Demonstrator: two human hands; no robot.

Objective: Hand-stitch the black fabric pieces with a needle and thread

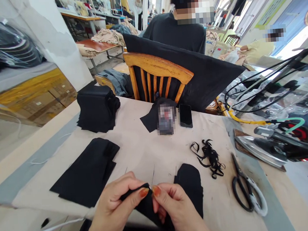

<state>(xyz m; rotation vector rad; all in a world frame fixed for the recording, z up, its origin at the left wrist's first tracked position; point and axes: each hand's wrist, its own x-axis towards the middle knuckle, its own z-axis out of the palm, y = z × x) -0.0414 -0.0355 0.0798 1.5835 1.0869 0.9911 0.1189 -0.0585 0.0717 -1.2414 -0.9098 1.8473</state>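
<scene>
My left hand (115, 199) is closed on a black fabric piece (147, 209), pinching its upper edge between thumb and forefinger. Close beside it, my right hand (173, 202) pinches at the same corner, its fingers curled. Whether something small sits between the right fingertips is too fine to make out. Left of my hands lies a flat stack of black fabric pieces (88, 173). A smaller black stack with a rounded end (191, 183) is just right of my right hand. Thin black fabric strips (211, 157) lie in a tangle farther right.
Scissors (246, 190) with black and white handles lie at right, near an iron (267, 146) on its rest. A taller black stack (96, 107), a phone (185, 116) and a wooden chair (158, 71) are at the far side. A person in black (176, 33) sits beyond.
</scene>
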